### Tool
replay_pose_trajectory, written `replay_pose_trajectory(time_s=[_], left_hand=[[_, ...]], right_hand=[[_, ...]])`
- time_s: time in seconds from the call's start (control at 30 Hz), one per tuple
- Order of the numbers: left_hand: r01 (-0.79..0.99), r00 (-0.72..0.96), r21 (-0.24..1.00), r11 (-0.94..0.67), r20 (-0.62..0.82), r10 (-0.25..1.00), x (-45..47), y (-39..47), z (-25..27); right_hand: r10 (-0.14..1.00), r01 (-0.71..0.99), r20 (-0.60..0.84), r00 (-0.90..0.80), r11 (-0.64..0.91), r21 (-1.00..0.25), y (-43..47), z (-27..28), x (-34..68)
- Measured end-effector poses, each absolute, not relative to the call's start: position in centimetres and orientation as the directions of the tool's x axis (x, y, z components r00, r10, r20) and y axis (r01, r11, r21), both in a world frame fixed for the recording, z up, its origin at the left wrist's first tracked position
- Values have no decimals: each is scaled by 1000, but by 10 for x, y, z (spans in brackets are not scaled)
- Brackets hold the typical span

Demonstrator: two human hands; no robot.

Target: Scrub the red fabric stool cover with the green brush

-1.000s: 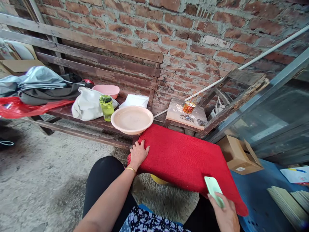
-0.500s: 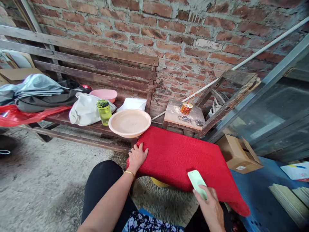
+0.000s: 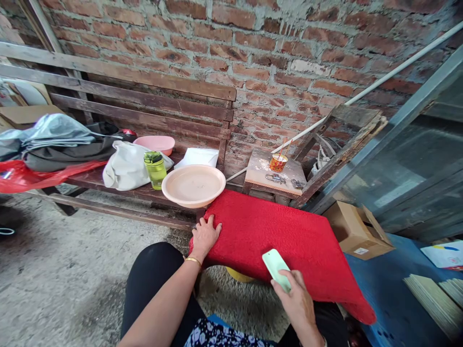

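My left hand (image 3: 205, 237) lies on the left end of a red plush cloth (image 3: 267, 231), fingers spread and nothing in them. The cloth is draped over a low table or bench before me. In my right hand (image 3: 298, 301) is a flat, pale green, round-cornered piece (image 3: 277, 269) with a small dark hole near its far end. It is over the cloth's near edge, and its underside is hidden, so I cannot tell its exact kind. A shallow beige basin (image 3: 194, 185) with some liquid stands on the bench end just beyond my left hand.
The wooden bench (image 3: 144, 91) holds a green bottle (image 3: 155, 170), white bag (image 3: 125, 166), pink bowl (image 3: 155, 143) and piled clothes. Behind the cloth, a small stool (image 3: 258, 168) carries a paper cup (image 3: 278, 162) and a padlock. A cardboard box (image 3: 356, 229) sits at right.
My right hand has moved left along the cloth's near edge with the pale green piece. My left hand stays in place on the cloth.
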State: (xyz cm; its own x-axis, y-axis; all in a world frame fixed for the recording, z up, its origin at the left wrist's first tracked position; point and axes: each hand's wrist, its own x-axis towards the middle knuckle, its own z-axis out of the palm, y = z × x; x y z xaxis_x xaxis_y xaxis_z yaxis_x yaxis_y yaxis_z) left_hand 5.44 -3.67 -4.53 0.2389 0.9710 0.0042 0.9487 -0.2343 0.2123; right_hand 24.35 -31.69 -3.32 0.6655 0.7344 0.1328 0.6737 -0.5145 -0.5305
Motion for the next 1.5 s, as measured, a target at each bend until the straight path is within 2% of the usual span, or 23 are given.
replay_pose_trajectory(time_s=[0.07,0.13,0.3,0.4,0.47,0.6,0.7,0.77,0.87,1.07,1.17,1.23,1.4,1.5], left_hand=[[949,239,212,-231,-12,971,55,-37,-45],[950,237,215,-228,-19,971,55,-36,-45],[946,236,224,-233,12,972,55,-36,-47],[945,237,227,-236,21,971,55,-36,-48],[945,237,227,-237,29,971,54,-36,-48],[944,244,217,-249,54,968,54,-36,-50],[946,246,204,-251,49,968,54,-37,-49],[949,244,199,-246,36,969,54,-36,-48],[948,243,207,-240,12,970,54,-36,-47],[947,236,221,-233,15,972,55,-35,-48],[945,239,223,-237,19,971,54,-35,-48],[944,241,226,-239,20,970,54,-35,-48],[943,239,233,-237,20,971,54,-35,-48],[945,238,227,-236,15,971,54,-34,-49]], right_hand=[[746,687,132,653,-509,-519,-314,-33,243],[712,651,105,695,-560,-513,-324,-31,254],[485,436,34,874,-751,-497,-375,-21,305],[380,338,12,925,-808,-484,-392,-18,320],[406,367,37,913,-781,-505,-388,-20,317],[615,553,113,780,-594,-584,-352,-30,279],[754,684,166,635,-450,-573,-324,-36,246],[799,730,180,574,-400,-555,-316,-38,234],[776,688,134,616,-448,-571,-325,-39,243],[514,436,28,857,-695,-572,-381,-41,301],[451,372,2,893,-733,-570,-389,-38,309],[464,376,0,886,-719,-584,-380,-37,299],[685,562,55,726,-546,-621,-333,-37,248],[751,650,107,651,-480,-589,-319,-41,232]])
